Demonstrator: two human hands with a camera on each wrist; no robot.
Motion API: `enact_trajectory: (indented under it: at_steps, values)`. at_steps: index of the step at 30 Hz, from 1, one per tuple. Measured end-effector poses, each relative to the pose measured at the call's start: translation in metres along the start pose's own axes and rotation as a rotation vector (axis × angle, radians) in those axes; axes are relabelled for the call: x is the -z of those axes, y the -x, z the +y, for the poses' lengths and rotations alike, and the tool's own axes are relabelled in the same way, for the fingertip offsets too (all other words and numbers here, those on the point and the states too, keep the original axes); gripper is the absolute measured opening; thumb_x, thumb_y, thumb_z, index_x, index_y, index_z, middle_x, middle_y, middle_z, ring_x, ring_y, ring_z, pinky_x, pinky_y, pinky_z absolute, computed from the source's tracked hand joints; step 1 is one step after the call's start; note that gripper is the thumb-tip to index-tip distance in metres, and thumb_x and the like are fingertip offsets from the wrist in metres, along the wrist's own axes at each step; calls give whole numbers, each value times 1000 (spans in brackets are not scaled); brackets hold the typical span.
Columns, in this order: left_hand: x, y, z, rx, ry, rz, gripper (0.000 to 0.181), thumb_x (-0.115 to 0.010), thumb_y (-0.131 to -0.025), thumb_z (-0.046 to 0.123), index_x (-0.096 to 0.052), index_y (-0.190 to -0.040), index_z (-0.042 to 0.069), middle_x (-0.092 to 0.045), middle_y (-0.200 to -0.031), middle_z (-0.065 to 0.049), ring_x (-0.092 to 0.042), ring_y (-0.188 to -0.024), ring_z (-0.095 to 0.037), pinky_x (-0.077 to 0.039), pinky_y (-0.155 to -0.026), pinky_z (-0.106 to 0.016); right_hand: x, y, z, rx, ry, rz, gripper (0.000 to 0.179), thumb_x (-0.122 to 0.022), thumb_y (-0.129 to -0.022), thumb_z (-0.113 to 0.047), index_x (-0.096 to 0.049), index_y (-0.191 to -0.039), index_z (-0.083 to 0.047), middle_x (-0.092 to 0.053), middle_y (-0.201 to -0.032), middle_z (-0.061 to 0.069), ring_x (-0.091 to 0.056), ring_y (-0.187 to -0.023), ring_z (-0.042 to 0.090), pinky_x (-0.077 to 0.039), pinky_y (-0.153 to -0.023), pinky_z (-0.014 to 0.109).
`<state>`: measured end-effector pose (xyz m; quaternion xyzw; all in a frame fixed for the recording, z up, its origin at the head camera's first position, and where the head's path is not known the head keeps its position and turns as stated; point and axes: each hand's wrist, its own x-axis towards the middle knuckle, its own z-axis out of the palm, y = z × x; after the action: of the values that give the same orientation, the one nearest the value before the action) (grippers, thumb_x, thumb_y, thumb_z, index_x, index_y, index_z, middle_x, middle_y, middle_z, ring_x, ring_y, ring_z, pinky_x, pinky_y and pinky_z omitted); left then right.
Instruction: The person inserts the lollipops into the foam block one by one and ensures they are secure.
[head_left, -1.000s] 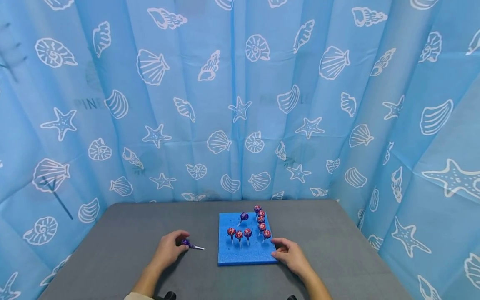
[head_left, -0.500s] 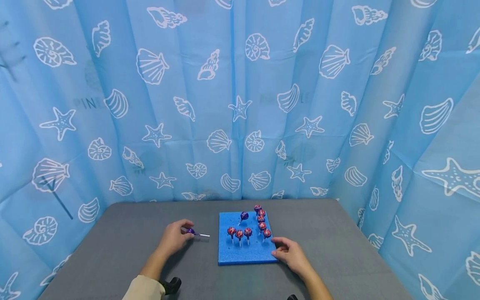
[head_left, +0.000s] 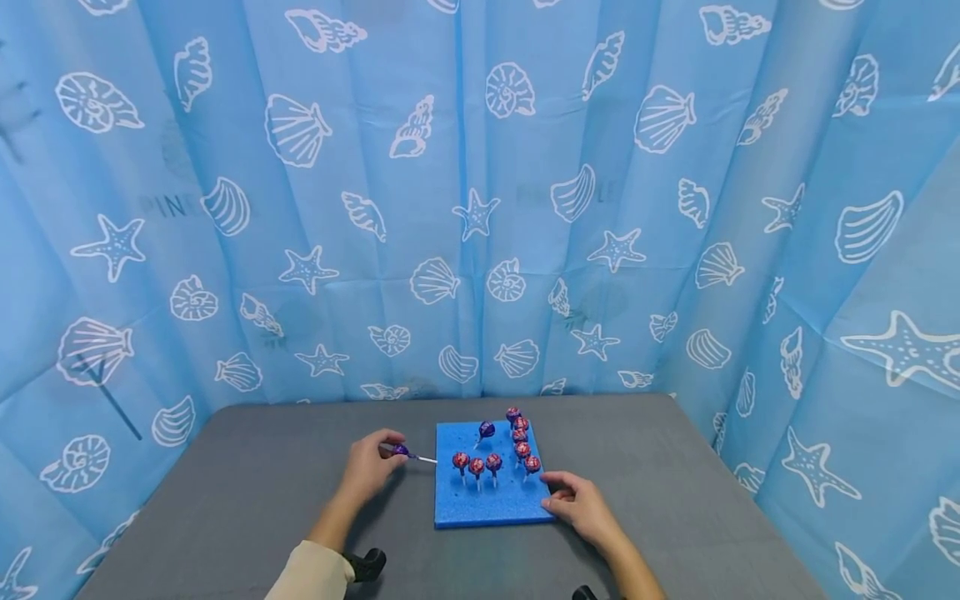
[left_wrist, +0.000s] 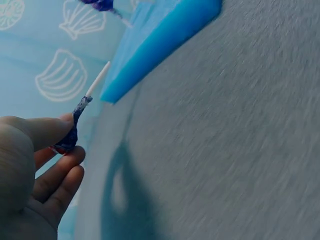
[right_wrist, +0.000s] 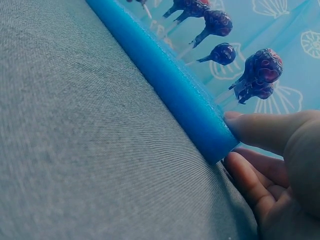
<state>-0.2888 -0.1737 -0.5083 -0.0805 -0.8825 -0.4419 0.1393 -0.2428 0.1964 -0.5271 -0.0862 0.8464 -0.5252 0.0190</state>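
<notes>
My left hand (head_left: 367,468) pinches a purple-wrapped lollipop (head_left: 401,451) by its wrapped head, left of the blue foam board (head_left: 495,510). In the left wrist view the thumb and fingers hold the lollipop (left_wrist: 75,120), its white stick pointing away, near the board's edge. My right hand (head_left: 583,507) grips the board's near right corner; the right wrist view has the thumb on the foam (right_wrist: 200,130) and the fingers below. Several red and purple lollipops (head_left: 477,467) stand on their sticks in the board, some in a row along its right side. One purple lollipop (head_left: 487,429) leans.
A grey cloth-covered table (head_left: 285,483) lies under both hands and the board. Behind it and to the sides hangs a blue curtain (head_left: 480,325) with white shell prints. Small holes mark the foam surface.
My left hand has lifted the lollipop off the table and carried it right and away from me, to the board's left edge. My right hand stays at the board's corner.
</notes>
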Motion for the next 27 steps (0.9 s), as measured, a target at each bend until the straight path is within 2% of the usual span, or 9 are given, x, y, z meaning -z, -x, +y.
enact_trajectory:
  at_steps: [8,16,27]
  values:
    - [-18,3,5,-2,5,26,24,-75,-85,4,-68,-107,8,-65,-101,-6,-59,-81,-17,-51,-66,-29,-1,-1,-1,-2,-1,1,37,-73,-88,-10,-63,-122,1,-63,-99,8,-58,-77,17,-49,-65,27]
    - [-20,1,14,-9,-24,4,25,-76,-84,6,-68,-107,10,-65,-100,-4,-59,-82,-17,-53,-73,-36,-1,-1,1,-4,7,-3,38,-73,-87,-12,-62,-122,0,-62,-101,7,-58,-78,18,-49,-66,28]
    - [-25,-7,29,-138,-179,-42,30,-77,-83,6,-67,-111,12,-65,-105,-3,-63,-92,-20,-53,-81,-40,0,0,-1,-1,3,-1,38,-73,-87,-11,-63,-122,0,-62,-100,8,-58,-79,18,-49,-66,27]
